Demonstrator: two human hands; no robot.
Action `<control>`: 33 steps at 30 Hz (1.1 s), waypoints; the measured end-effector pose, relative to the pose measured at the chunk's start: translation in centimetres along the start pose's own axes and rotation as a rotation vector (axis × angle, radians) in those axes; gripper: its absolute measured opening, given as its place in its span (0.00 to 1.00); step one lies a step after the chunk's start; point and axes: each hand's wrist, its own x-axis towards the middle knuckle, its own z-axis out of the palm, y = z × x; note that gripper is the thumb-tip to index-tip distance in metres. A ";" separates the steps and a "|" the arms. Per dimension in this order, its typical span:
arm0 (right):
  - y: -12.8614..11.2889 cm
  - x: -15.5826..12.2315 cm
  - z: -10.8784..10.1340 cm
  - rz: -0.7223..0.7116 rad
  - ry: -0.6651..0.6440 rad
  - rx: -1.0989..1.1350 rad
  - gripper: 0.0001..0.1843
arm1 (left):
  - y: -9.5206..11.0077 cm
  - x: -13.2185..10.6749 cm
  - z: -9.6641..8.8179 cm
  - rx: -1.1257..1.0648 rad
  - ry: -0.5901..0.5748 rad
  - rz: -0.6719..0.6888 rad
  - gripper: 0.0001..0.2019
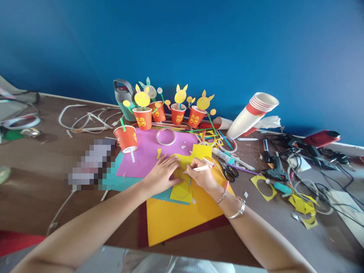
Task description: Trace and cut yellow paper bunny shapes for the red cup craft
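My left hand (162, 174) lies flat, fingers spread, pressing down a small yellow paper piece (182, 187) that rests on larger coloured sheets. My right hand (203, 176) is closed round a white pen (202, 168), its tip touching the yellow piece just beside my left fingers. Under them lie a big yellow sheet (173, 220), a purple sheet (148, 153) and a teal sheet (116, 180). A roll of clear tape (166, 136) sits on the purple sheet.
Several red paper cups with yellow bunny cut-outs (170, 110) stand at the back, one more (126, 138) at left. A stack of cups (250, 113) lies tipped at right. Scissors (230, 172), a glue gun (274, 170), cables, yellow scraps (303, 208) and a kettle (125, 96) crowd the brown table (34, 182).
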 end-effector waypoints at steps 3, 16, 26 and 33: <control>-0.1 0.0 -0.1 -0.003 -0.033 0.019 0.16 | 0.0 0.0 0.0 -0.001 -0.006 0.000 0.17; 0.0 0.1 0.1 0.022 0.006 -0.011 0.16 | 0.0 0.0 0.0 0.023 -0.008 0.002 0.18; 0.8 0.0 0.6 -0.022 0.040 -0.056 0.16 | -0.1 -0.1 0.1 0.014 0.003 0.004 0.18; 0.8 -0.1 0.5 -0.040 0.013 -0.072 0.15 | -0.2 -0.1 0.3 -0.007 0.024 0.010 0.17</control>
